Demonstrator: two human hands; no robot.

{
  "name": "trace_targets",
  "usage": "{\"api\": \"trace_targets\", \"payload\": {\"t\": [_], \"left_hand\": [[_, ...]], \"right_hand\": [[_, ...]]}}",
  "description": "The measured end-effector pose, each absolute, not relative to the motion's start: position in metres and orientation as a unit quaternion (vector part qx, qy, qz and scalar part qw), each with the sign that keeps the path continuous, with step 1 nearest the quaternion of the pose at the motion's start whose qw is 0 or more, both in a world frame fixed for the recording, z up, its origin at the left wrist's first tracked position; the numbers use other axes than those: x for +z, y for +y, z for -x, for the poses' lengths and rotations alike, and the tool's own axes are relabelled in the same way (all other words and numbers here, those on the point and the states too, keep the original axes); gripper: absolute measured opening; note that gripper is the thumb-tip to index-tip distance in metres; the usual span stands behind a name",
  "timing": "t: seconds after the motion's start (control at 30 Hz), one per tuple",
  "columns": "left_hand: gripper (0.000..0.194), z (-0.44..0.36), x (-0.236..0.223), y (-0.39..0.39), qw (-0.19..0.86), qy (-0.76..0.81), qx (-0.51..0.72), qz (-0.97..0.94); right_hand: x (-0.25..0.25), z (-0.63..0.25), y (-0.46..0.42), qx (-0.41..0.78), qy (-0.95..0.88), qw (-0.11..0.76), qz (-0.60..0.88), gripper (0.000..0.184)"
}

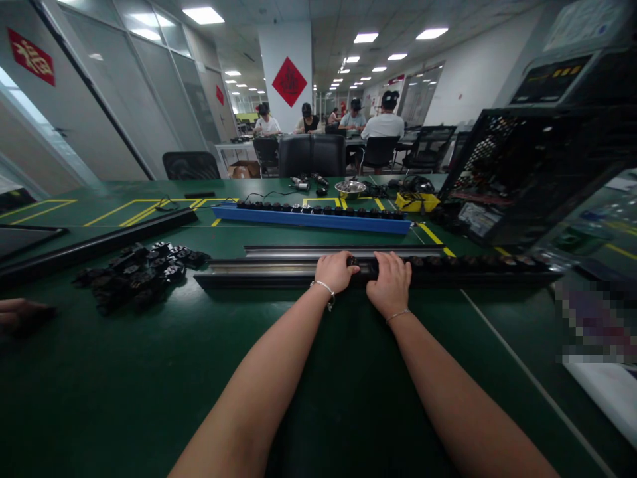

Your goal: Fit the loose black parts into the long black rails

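Note:
A long black metal channel lies across the table in front of me, its inner face bare and shiny on the left. Small black modules fill its right part in a row. My left hand is closed at the channel's middle, thumb and fingers around a small black module partly hidden by them. Just to the right, my right hand is closed over the channel, fingers bent across its top. A second dark channel lies right behind. Loose black modules form a pile on the left.
Behind stands a blue channel holding a row of black modules. A metal bowl, a yellow box and an open computer case are farther back. Another person's hand shows at the left edge. A long black bar lies left.

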State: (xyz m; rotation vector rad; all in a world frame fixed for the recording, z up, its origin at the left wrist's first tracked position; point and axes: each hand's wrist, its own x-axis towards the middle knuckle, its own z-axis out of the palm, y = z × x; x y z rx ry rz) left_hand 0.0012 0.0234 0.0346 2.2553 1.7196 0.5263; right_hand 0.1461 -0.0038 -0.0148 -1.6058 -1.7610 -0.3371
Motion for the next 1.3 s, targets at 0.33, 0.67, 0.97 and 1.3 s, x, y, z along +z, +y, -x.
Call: {"api": "trace_targets", "payload": {"t": [0.33, 0.67, 0.97, 1.3], "left_hand": [[0.037, 0.005, 0.035, 0.024, 0.13, 0.594, 0.175, -0.774], [0.038, 0.018, 0.035, 0.026, 0.137, 0.59, 0.171, -0.777], [0.039, 0.028, 0.04, 0.025, 0.158, 0.593, 0.167, -0.771], [0.039, 0.037, 0.036, 0.029, 0.178, 0.591, 0.168, -0.769]], "right_hand": [[-0.015, -0.147, -0.004, -0.14, -0.691, 0.333, 0.626, 0.054], [-0.015, -0.147, -0.004, -0.139, -0.692, 0.335, 0.624, 0.05], [-0.015, -0.147, -0.004, -0.139, -0.692, 0.333, 0.625, 0.05], [-0.015, -0.146, -0.004, -0.136, -0.686, 0.328, 0.635, 0.049]]}}
